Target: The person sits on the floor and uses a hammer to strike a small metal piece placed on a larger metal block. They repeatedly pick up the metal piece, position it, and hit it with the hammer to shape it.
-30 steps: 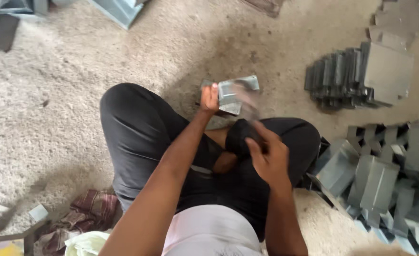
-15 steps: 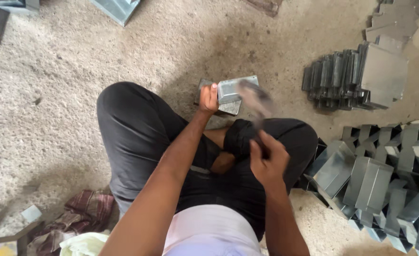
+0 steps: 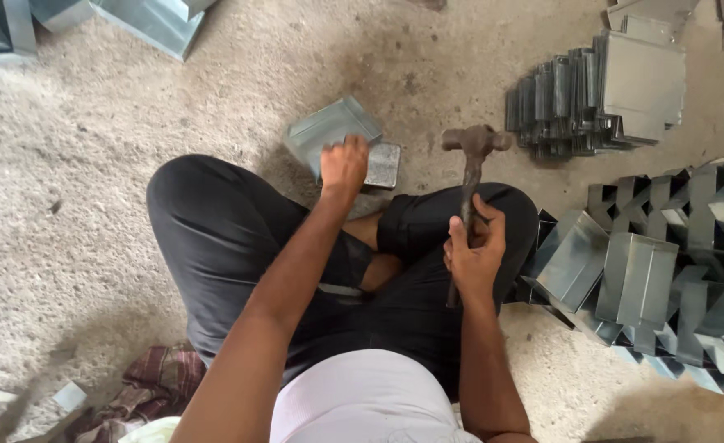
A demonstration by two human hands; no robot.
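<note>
Hands grip hammer [image 3: 472, 176] and metal piece [image 3: 329, 131] over gritty concrete floor [image 3: 91, 205].

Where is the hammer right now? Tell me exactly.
In the head view, the hammer is upright in the right hand, right of centre above the right knee, its head just right of the folded metal piece the left hand holds down.

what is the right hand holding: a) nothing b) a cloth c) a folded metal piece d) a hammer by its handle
d: the right hand grips the handle of a hammer, its head raised above the knee, while the left hand presses on the folded metal piece on the floor.
</note>
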